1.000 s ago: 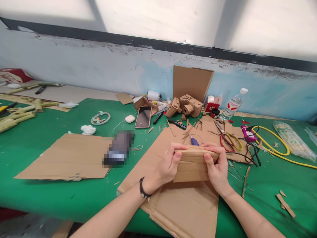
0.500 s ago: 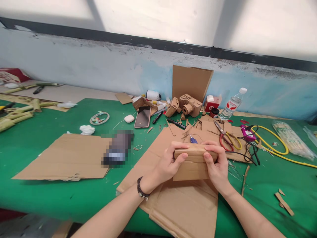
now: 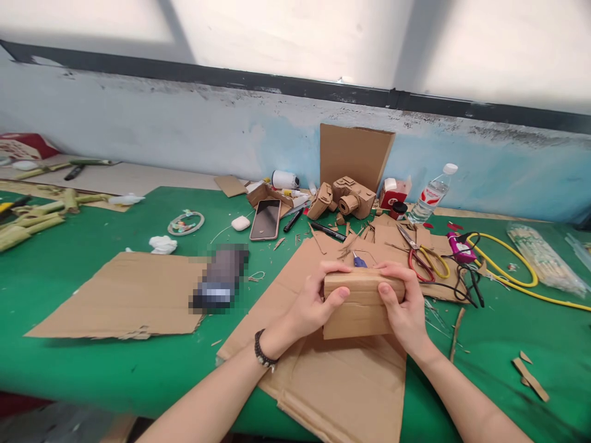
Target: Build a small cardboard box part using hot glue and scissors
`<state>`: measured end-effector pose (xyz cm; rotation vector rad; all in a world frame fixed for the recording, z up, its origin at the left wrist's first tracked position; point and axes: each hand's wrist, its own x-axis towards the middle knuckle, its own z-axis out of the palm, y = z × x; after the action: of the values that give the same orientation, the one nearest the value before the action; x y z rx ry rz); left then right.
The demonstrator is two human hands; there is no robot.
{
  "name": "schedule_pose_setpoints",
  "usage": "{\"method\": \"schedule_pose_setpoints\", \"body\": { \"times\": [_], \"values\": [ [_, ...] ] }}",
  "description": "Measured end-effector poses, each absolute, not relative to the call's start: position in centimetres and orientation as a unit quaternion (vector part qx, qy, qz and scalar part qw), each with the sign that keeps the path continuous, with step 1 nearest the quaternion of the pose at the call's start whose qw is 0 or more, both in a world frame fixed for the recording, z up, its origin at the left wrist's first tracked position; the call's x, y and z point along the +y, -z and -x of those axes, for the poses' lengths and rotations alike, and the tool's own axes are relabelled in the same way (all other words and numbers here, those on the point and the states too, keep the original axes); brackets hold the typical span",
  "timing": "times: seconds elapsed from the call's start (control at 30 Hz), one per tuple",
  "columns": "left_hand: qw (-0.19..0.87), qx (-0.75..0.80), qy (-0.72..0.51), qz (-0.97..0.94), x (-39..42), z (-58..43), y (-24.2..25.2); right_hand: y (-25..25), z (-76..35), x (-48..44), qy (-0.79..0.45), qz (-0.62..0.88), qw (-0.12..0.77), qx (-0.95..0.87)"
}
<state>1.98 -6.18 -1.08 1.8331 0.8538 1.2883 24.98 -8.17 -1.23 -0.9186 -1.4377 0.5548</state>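
Between my two hands is a folded piece of cardboard (image 3: 357, 317), its upper edge bent over and its flat side facing me. My left hand (image 3: 325, 295) is closed on its left end, thumb in front and fingers over the top. On the right end, my right hand (image 3: 401, 301) grips it the same way. Underneath lies a large cardboard sheet (image 3: 346, 387). Just behind the fold shows the blue tip of a tool (image 3: 359, 261), its rest hidden. Scissors (image 3: 422, 255) with red and yellow handles lie beyond my right hand.
A cardboard camera model (image 3: 353, 198), a phone (image 3: 266, 219) and a water bottle (image 3: 434, 194) stand or lie toward the wall. Another cardboard sheet (image 3: 124, 295) is at left on the green table (image 3: 92, 363). A yellow cable (image 3: 503, 271) and bagged sticks (image 3: 545, 258) are at right.
Both hands keep their hold on the folded cardboard, which has barely shifted. The whole view has moved very slightly.
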Motion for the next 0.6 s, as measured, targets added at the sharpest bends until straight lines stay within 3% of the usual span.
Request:
{"method": "schedule_pose_setpoints", "body": {
  "times": [0.33, 0.5, 0.6],
  "values": [
    [0.274, 0.26, -0.577, -0.724, -6.2, -1.6, 0.7, 0.9, -26.0, -7.7, -0.406, 0.378, 0.562, -0.613],
    [0.181, 0.167, -0.582, -0.775, -4.9, -1.2, 0.2, 0.9, -25.8, -7.5, -0.429, 0.408, 0.541, -0.598],
    [0.128, 0.194, -0.547, -0.804, -4.5, -0.9, 0.0, 0.7, -26.0, -7.3, -0.409, 0.432, 0.543, -0.592]
  ]
}}
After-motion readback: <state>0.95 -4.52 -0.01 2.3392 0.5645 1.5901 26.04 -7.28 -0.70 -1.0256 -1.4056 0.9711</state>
